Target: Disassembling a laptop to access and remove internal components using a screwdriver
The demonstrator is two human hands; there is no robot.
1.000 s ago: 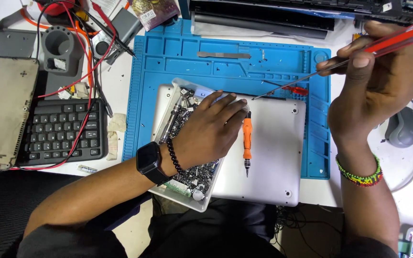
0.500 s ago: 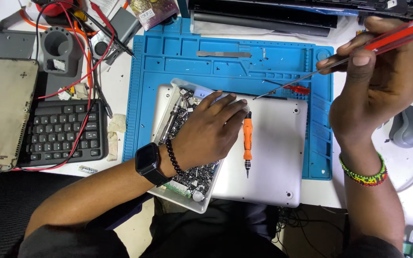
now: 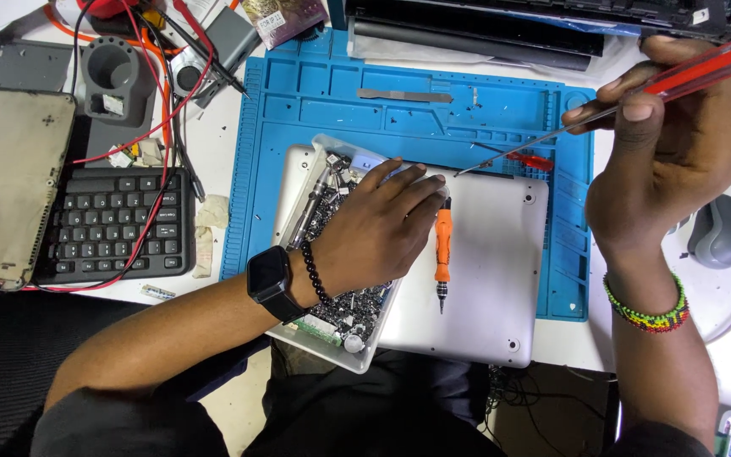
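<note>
On the blue repair mat (image 3: 298, 110), a silver laptop (image 3: 492, 279) lay base-up, and a clear tray of small screws and parts (image 3: 332, 338) rested across its left edge. The left hand (image 3: 374, 233) was spread inside that tray, fingers reaching among the pieces; whether anything was pinched between the fingertips could not be told. The right hand (image 3: 666, 161) was raised above the mat's right side and was clenched around a red-handled screwdriver (image 3: 687, 72), whose long shaft slanted down-left, its tip hanging just over the laptop's rear edge. An orange precision screwdriver (image 3: 442, 250) lay loose on the laptop base, touching the left fingertips.

In judgement, the picking would be done best with two fingertips only, the tray being kept level so that it was not tipped off the laptop, and the long shaft held clear of the case.

Compared with the frame a second ago, little was altered: the right hand was lifted slightly higher and the left hand was kept in the tray.
</note>
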